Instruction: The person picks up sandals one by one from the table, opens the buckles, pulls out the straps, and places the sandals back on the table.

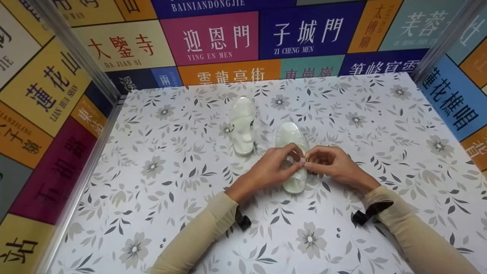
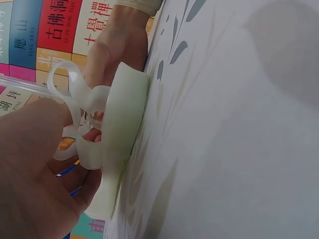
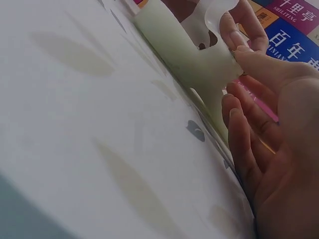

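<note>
A pale green, glossy sandal point(image 1: 291, 133) lies on the table between both hands, its sole flat on the cloth. From its left side my left hand point(image 1: 271, 167) reaches over the top and pinches the strap with thumb and fingers. My right hand point(image 1: 335, 165) comes in from the right, thumb and forefinger pinching the strap's edge, fingertips meeting those of the left. In the left wrist view the cut-out strap point(image 2: 75, 82) arches up from the thick sole point(image 2: 124, 112). The right wrist view shows the right thumb point(image 3: 264, 64) at the strap's side. The pinched end is mostly hidden by fingers.
A second matching sandal point(image 1: 242, 108) lies to the left and farther back, toe end away. The table wears a white cloth point(image 1: 182, 152) with grey flowers and leaves. Colourful panels with lettering point(image 1: 217, 40) stand behind and along both sides.
</note>
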Tool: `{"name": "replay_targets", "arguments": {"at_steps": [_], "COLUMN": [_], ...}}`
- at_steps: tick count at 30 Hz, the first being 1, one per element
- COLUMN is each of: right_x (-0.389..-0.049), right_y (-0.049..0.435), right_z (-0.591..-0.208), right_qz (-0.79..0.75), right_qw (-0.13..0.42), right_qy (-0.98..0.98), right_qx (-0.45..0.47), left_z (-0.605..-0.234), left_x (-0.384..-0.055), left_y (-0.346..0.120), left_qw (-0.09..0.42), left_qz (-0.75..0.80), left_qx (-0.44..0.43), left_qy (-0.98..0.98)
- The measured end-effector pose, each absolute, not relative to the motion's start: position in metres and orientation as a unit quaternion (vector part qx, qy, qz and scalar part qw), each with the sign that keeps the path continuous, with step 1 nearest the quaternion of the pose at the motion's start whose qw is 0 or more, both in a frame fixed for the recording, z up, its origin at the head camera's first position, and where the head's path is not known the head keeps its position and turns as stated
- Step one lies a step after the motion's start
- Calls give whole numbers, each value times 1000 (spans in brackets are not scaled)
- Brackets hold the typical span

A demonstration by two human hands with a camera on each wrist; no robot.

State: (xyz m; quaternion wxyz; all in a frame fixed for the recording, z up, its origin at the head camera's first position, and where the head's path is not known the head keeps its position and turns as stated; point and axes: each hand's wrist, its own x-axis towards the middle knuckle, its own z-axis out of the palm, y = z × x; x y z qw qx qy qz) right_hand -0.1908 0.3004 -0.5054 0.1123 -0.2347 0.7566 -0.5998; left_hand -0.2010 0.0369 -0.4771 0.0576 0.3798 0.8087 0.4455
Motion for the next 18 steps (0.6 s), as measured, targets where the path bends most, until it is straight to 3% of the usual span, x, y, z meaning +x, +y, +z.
{"name": "replay_targets", "arguments": {"at_steps": [18], "right_x": [-191], "right_y": [302], "right_z": [-506], "right_qz": [-609], "right_qw": [93], "right_qy": [749], "right_qx": [-243], "left_z": [-476], "left_x": [-199], "left_y": [40], "left_qw": [73], "left_qz": [472], "left_qx": [349], "left_qy": [806]}}
